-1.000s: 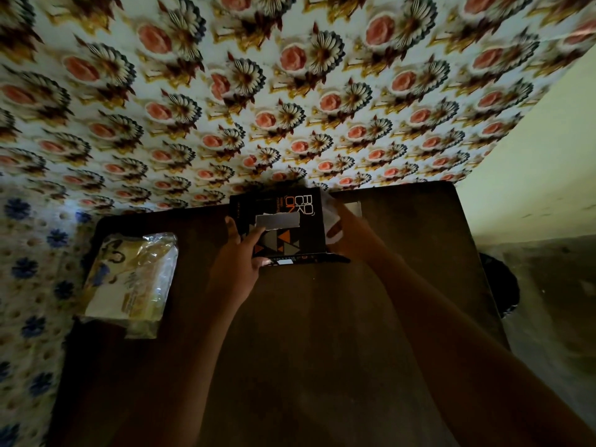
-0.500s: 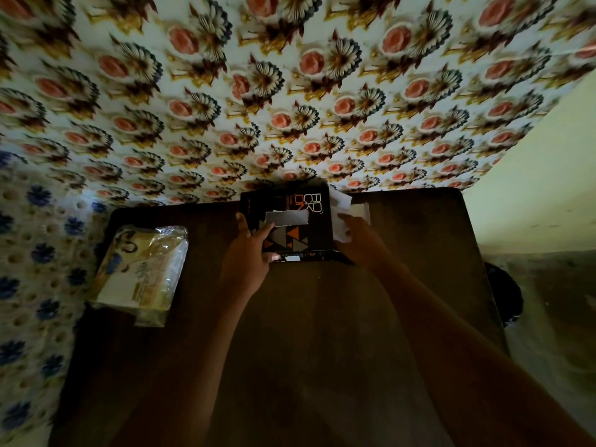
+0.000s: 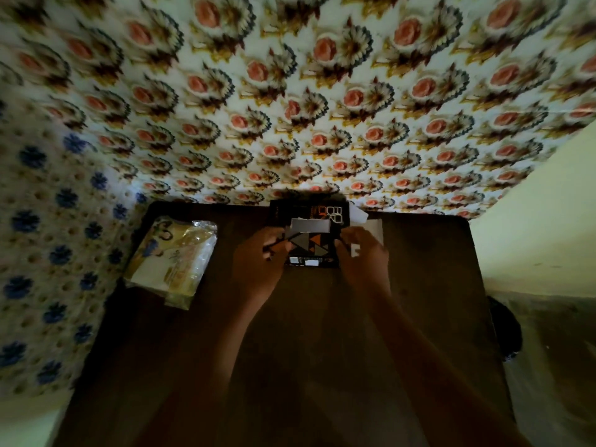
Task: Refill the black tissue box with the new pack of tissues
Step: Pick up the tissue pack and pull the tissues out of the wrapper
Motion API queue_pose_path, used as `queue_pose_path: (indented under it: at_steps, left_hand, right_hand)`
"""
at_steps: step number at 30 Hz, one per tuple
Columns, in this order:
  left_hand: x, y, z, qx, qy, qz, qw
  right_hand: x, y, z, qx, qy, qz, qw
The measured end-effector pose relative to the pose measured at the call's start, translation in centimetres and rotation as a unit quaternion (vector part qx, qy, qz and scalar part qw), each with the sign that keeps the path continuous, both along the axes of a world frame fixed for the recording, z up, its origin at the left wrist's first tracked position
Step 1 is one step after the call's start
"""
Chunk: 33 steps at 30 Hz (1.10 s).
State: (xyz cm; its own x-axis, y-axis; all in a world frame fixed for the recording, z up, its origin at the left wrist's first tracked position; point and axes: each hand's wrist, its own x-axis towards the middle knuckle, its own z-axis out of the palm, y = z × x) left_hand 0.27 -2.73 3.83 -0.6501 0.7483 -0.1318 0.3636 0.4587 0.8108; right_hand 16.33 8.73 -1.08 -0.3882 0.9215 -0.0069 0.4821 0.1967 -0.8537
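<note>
The black tissue box, with orange and grey triangles and white lettering, sits at the far middle of the dark wooden table. A grey slot shows on its top. My left hand grips its left side and my right hand grips its right side, where white flaps stick out at the open end. The new pack of tissues, in clear plastic with yellow print, lies at the table's left edge, apart from both hands.
Flowered wallpaper rises right behind the table. A blue-flowered cloth hangs at the left. A dark round object sits on the floor beyond the table's right edge.
My right hand has moved from the open right end onto the box's right front side. The left hand has shifted its fingers along the left edge. The view is blurred from head motion.
</note>
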Motion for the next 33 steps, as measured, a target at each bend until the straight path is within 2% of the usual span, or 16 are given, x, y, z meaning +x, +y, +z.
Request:
queue_pose_path:
  at_steps: [4, 6, 10, 13, 16, 19, 24, 27, 29, 33]
  left_hand:
    - [-0.2, -4.0, 0.2, 0.087, -0.080, 0.073, 0.990]
    - [-1.5, -6.3, -0.3, 0.113, -0.085, 0.101, 0.985]
    - [-5.2, -10.0, -1.0, 0.133, -0.075, 0.139, 0.978]
    - [-9.2, -12.8, -2.1, 0.116, 0.012, 0.157, 0.981]
    - [-13.7, -15.4, -3.9, 0.054, 0.084, 0.153, 0.983]
    - [-17.8, -17.6, -6.0, -0.018, 0.093, 0.140, 0.986]
    - [-23.3, -18.7, -9.8, -0.069, 0.203, 0.019, 0.977]
    - [-26.0, -17.6, -11.1, -0.088, 0.220, -0.029, 0.971]
    - [-27.0, -17.4, -11.6, -0.101, 0.220, -0.062, 0.968]
    - [-26.5, -18.0, -11.1, -0.095, 0.196, -0.095, 0.971]
  right_hand:
    - [-3.2, -4.3, 1.7, -0.031, 0.060, 0.028, 0.997]
    - [-5.4, -6.3, 2.4, -0.042, 0.073, 0.038, 0.996]
    - [-9.8, -9.7, 3.4, -0.090, 0.088, 0.049, 0.991]
    - [-13.1, -12.1, 3.3, -0.090, 0.072, 0.064, 0.991]
    - [-16.6, -14.1, 2.7, -0.087, 0.028, 0.106, 0.990]
    - [-20.0, -15.3, 1.6, -0.094, -0.027, 0.153, 0.983]
    - [-25.7, -15.8, 0.0, -0.024, -0.103, 0.212, 0.971]
    - [-29.0, -14.9, -1.0, 0.015, -0.161, 0.245, 0.956]
    - [-31.0, -14.0, -1.7, 0.008, -0.205, 0.281, 0.938]
    - [-33.1, -13.0, -3.8, 0.028, -0.335, 0.372, 0.865]
